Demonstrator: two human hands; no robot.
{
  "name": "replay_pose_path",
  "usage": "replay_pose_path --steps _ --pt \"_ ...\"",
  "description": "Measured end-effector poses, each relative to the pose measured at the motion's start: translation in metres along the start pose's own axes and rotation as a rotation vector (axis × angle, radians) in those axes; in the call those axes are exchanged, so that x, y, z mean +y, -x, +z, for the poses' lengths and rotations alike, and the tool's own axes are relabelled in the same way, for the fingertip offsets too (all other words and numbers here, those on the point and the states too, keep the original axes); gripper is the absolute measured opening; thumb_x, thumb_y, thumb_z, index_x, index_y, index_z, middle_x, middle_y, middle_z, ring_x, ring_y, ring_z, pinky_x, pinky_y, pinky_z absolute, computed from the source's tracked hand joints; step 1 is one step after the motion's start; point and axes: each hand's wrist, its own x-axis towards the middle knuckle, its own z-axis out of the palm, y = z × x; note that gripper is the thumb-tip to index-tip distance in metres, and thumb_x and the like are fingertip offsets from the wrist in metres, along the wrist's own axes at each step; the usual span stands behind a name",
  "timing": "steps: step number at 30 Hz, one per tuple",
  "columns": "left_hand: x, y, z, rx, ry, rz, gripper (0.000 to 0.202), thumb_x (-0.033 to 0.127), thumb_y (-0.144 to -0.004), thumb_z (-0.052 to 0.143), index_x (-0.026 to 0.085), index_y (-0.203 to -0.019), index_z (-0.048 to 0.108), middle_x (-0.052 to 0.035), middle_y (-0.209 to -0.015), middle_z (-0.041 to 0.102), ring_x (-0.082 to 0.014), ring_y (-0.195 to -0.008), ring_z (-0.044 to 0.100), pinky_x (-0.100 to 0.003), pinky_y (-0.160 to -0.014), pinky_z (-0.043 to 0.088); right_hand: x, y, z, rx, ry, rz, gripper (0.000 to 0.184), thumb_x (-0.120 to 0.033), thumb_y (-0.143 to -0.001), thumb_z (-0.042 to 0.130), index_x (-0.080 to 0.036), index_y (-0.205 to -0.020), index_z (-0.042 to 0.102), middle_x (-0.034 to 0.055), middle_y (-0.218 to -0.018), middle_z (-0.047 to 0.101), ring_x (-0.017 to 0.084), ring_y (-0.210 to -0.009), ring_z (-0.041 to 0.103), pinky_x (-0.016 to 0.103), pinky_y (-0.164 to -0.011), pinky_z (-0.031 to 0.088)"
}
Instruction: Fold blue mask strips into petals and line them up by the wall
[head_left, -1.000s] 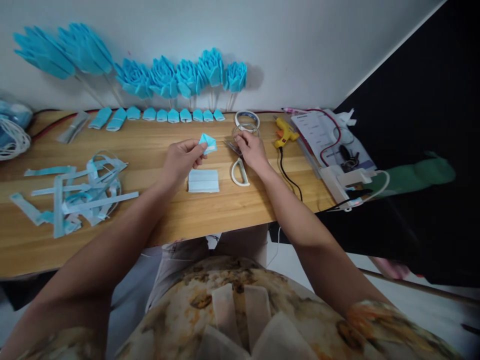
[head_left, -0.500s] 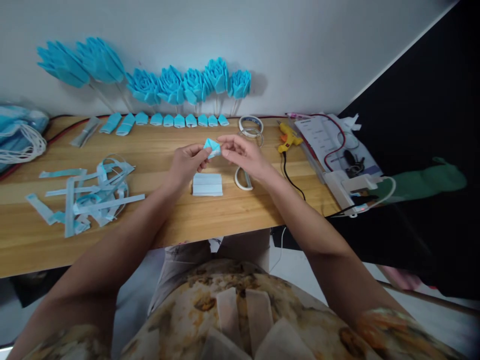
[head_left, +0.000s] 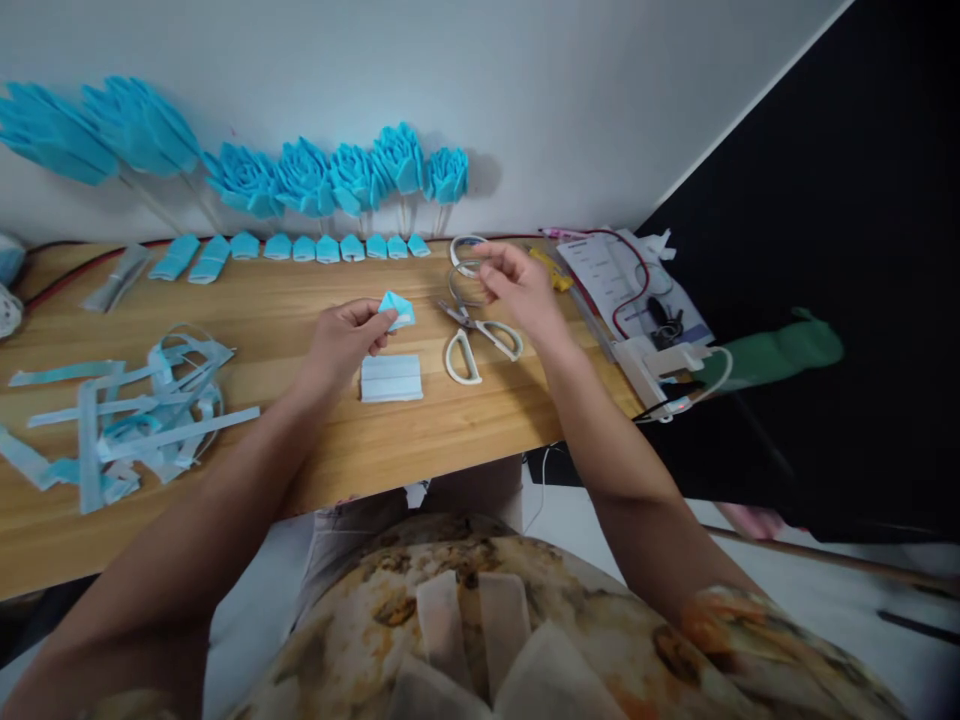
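My left hand [head_left: 341, 338] hovers over the middle of the wooden table [head_left: 300, 440] and pinches a small folded blue piece [head_left: 396, 309]. Just below it a flat pale-blue folded rectangle [head_left: 390, 378] lies on the wood. My right hand [head_left: 521, 288] is further back and to the right, thumb and fingers closed in a pinch on the rim of a clear tape roll [head_left: 459, 287], beside a white tape roll [head_left: 463, 244]. White-handled scissors [head_left: 480, 340] lie open between my hands.
Several blue folded petals [head_left: 315, 247] line the back edge, with blue paper flowers [head_left: 330, 175] on sticks against the wall. A heap of blue and white strips [head_left: 135, 410] lies left. A yellow glue gun [head_left: 546, 266], papers and cables [head_left: 637, 290] sit right.
My right hand left the blue piece, which it touched half a second ago, and moved back right to the tape rolls. My left hand kept the piece. The view shifted slightly.
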Motion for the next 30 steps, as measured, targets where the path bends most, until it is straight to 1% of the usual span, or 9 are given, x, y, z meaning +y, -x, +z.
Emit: replay_pose_path --steps 1,3,5,8,13,17,23,27,30 --pt "0.001 0.0 0.0 0.008 0.003 -0.011 0.015 0.016 -0.081 0.068 0.017 -0.066 0.07 0.0018 -0.056 0.06 -0.007 -0.048 0.047 -0.019 -0.047 0.035 0.003 -0.001 -0.007 0.046 0.076 0.001 0.03 -0.04 -0.095 0.061 -0.023 -0.118 0.068 0.0019 -0.089 0.07 0.015 -0.076 0.064 0.029 -0.069 0.053" --pt "0.003 0.001 0.0 0.018 -0.004 -0.03 0.017 0.015 -0.082 0.067 0.017 -0.066 0.07 0.0019 -0.055 0.059 -0.007 -0.048 0.047 -0.019 -0.047 0.036 0.009 0.001 -0.015 0.069 0.264 0.009 0.023 -0.029 -0.093 0.061 -0.021 -0.112 0.072 0.003 -0.091 0.073 0.018 -0.08 0.067 0.032 -0.075 0.054" --pt "0.004 0.002 0.001 0.02 -0.018 -0.047 0.018 0.015 -0.084 0.067 0.017 -0.065 0.069 0.0018 -0.055 0.059 -0.007 -0.048 0.047 -0.018 -0.048 0.037 0.013 0.007 -0.015 0.028 0.459 0.042 0.018 -0.021 -0.09 0.062 -0.02 -0.102 0.076 0.0034 -0.089 0.076 0.019 -0.081 0.068 0.035 -0.08 0.054" --pt "0.006 0.003 0.001 0.02 -0.027 -0.077 0.02 0.014 -0.085 0.065 0.017 -0.066 0.068 0.0014 -0.054 0.058 -0.0075 -0.048 0.048 -0.018 -0.048 0.038 0.014 0.013 -0.007 -0.038 0.638 0.111 0.016 -0.018 -0.09 0.061 -0.019 -0.093 0.077 0.0045 -0.087 0.078 0.021 -0.082 0.07 0.035 -0.079 0.052" --pt "0.007 0.004 0.0 0.01 -0.036 -0.079 0.019 0.015 -0.086 0.065 0.018 -0.067 0.068 0.0012 -0.056 0.059 -0.0078 -0.049 0.048 -0.018 -0.048 0.038 0.01 0.014 -0.003 -0.173 0.643 0.113 0.02 -0.015 -0.089 0.062 -0.02 -0.101 0.076 0.0046 -0.098 0.08 0.02 -0.088 0.072 0.031 -0.078 0.051" --pt "0.007 0.003 -0.001 0.013 -0.037 -0.093 0.018 0.016 -0.085 0.065 0.018 -0.067 0.068 0.0009 -0.057 0.059 -0.0081 -0.051 0.049 -0.019 -0.049 0.038 0.006 0.012 -0.008 -0.31 0.736 -0.025 0.029 -0.011 -0.092 0.055 -0.022 -0.109 0.075 0.005 -0.106 0.079 0.022 -0.097 0.07 0.032 -0.082 0.048" --pt "0.005 0.002 -0.003 -0.005 -0.018 -0.066 0.017 0.022 -0.082 0.069 0.019 -0.066 0.067 -0.0002 -0.06 0.061 -0.0093 -0.051 0.048 -0.022 -0.049 0.039 0.005 0.002 -0.017 -0.459 0.828 -0.228 0.019 -0.02 -0.098 0.058 -0.024 -0.104 0.076 0.0064 -0.1 0.075 0.025 -0.098 0.064 0.034 -0.077 0.042" --pt "0.004 0.002 -0.003 -0.014 -0.036 -0.062 0.016 0.025 -0.081 0.071 0.02 -0.067 0.067 -0.0003 -0.061 0.06 -0.01 -0.051 0.048 -0.023 -0.049 0.039 0.008 -0.002 -0.02 -0.506 0.843 -0.281 0.019 -0.025 -0.1 0.058 -0.022 -0.096 0.076 0.0071 -0.099 0.074 0.025 -0.095 0.062 0.035 -0.076 0.04" --pt "0.005 0.002 -0.003 -0.005 -0.038 -0.066 0.014 0.025 -0.081 0.071 0.02 -0.068 0.068 -0.0002 -0.061 0.06 -0.0099 -0.052 0.048 -0.023 -0.049 0.039 0.012 0.0 -0.02 -0.472 0.825 -0.249 0.021 -0.025 -0.1 0.057 -0.021 -0.095 0.076 0.0075 -0.099 0.074 0.024 -0.095 0.063 0.035 -0.077 0.04"
